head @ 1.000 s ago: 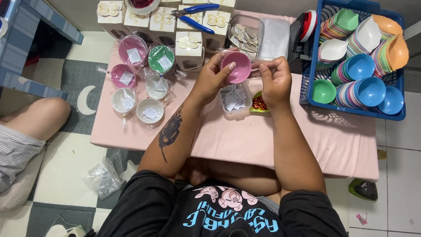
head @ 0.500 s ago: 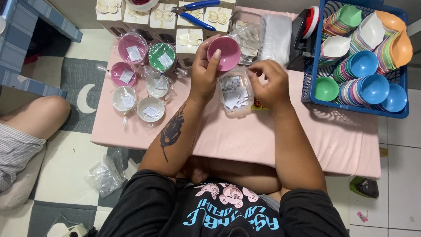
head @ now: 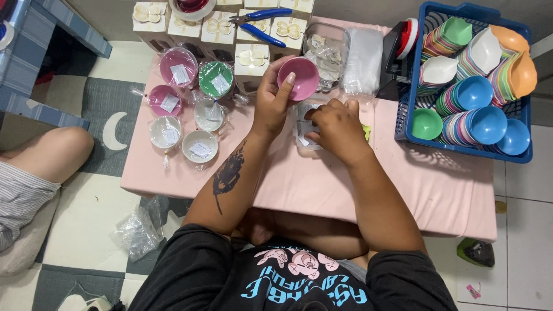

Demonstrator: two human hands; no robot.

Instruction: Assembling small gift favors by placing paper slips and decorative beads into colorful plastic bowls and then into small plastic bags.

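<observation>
Left hand holds a small pink bowl — round, shallow, matte magenta inside with a slightly paler rim, tilted so its opening faces the camera. Fingers wrap the bowl's left edge and underside; thumb lies along the near rim. Bowl is lifted above the far middle of the pink-covered counter, just in front of a clear plastic tub of crumpled wrappers.

Right hand is curled knuckles-up, fingers pinched on a clear plastic bag that lies on the counter directly below the bowl; the grip itself is partly hidden by the knuckles. The two hands are close together but not touching.

Left of the hands: six bowls already sealed in clear wrap with white slips — pink wrapped bowls, a green wrapped bowl, white wrapped bowls. Behind them, a row of white boxes with blue-handled pliers on top.

Right edge — a blue basket holding stacked bowls in green, white, blue and orange. Another person's bare knee shows at the left, on the floor.
</observation>
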